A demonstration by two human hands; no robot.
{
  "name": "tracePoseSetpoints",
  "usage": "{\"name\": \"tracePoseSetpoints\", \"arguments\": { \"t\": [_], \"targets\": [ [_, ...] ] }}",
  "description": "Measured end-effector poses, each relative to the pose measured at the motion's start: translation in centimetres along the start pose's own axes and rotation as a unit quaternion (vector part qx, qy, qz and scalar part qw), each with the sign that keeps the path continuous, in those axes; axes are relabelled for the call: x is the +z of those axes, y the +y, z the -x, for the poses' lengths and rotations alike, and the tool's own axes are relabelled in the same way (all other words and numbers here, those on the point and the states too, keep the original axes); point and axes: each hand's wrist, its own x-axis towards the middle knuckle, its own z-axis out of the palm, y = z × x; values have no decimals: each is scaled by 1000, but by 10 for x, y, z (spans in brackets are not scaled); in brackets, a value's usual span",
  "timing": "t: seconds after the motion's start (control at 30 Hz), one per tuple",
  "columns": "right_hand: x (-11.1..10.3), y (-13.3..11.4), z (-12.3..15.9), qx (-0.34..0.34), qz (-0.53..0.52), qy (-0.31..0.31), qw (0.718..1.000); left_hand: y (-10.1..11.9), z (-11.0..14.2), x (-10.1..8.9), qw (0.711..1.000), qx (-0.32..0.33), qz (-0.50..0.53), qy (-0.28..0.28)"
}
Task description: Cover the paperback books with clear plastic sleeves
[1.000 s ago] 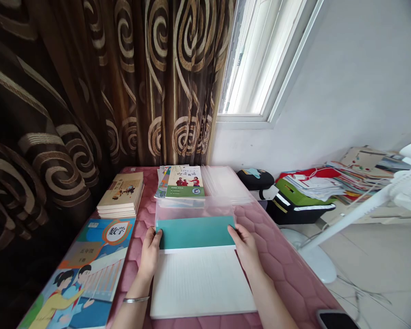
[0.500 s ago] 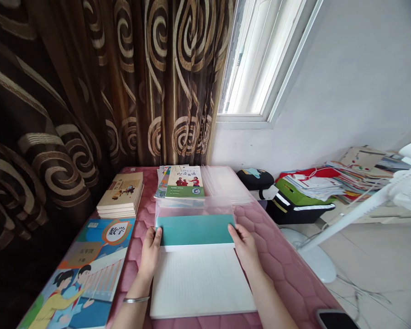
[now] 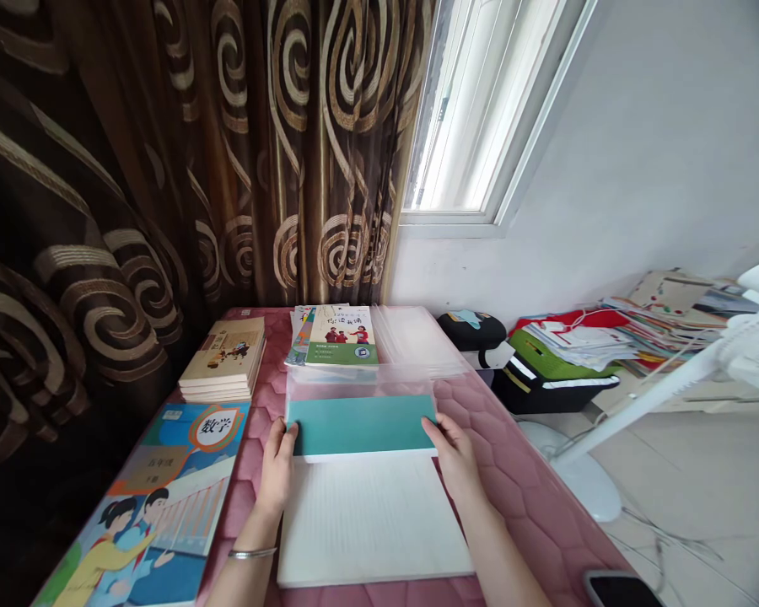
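The left hand (image 3: 278, 464) and the right hand (image 3: 454, 455) are almost closed, pinching the two side edges of the green flap (image 3: 363, 426). Each thumb lies on top, and the other fingers curl in under the edge. Both arms come up from the bottom of the view, and the hands tip in a little toward each other — about level. A thin silver bracelet (image 3: 251, 554) is on the left wrist.

The green flap lies between the hands, over the far part of the big white page (image 3: 373, 523). A see-through plastic sheet (image 3: 360, 386) sticks out past its far side. All this is on the pink puffy cloth (image 3: 512, 480).

To the left is a blue book (image 3: 164, 497) with drawn children, and just past it a stack of tan books (image 3: 224, 358). Past the plastic sheet is a book pile (image 3: 341, 337) — with more clear sheets (image 3: 414, 341) on its right. A dark phone (image 3: 623, 590) is near the bottom right
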Motion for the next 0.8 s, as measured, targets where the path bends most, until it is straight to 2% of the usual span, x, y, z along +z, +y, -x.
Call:
{"name": "tracePoseSetpoints", "arguments": {
  "t": [0.13, 0.2, 0.47, 0.8],
  "targets": [
    [0, -1, 1, -3, 4, 7, 1000, 1, 0, 0, 998, 9, 31, -58],
    [1, -3, 1, -4, 4, 8, 1000, 2, 0, 0, 997, 18, 40, -69],
    [6, -16, 2, -19, -26, -11, 999, 0, -1, 1, 996, 42, 36, -72],
    [4, -9, 1, -15, -3, -8, 1000, 2, -1, 3, 997, 53, 13, -54]
  ]
}}
